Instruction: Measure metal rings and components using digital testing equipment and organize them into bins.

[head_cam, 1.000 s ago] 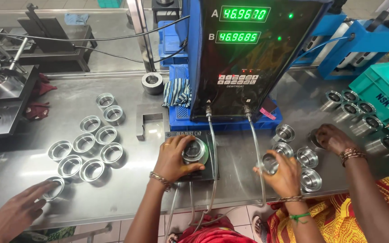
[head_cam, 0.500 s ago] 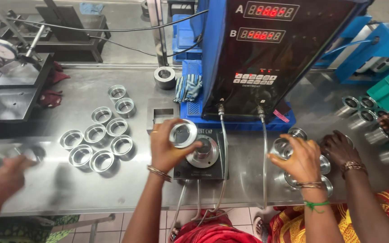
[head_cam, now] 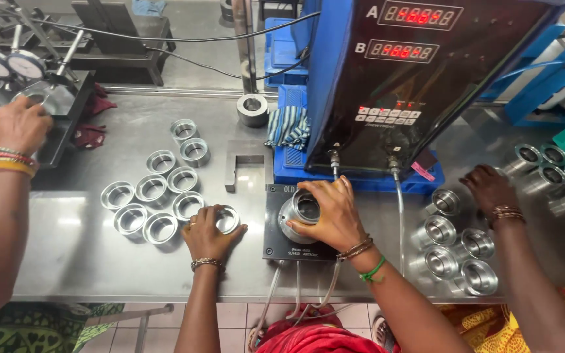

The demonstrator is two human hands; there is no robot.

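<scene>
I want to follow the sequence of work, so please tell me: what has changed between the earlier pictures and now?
The left hand lifted a metal ring off the black gauge block and set it down by the group of rings on its left. The right hand brought another ring from the right and holds it on the block. The blue instrument and the steel table stayed as they were.

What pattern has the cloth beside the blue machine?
Blue and white stripes on the cloth, head view.
</scene>
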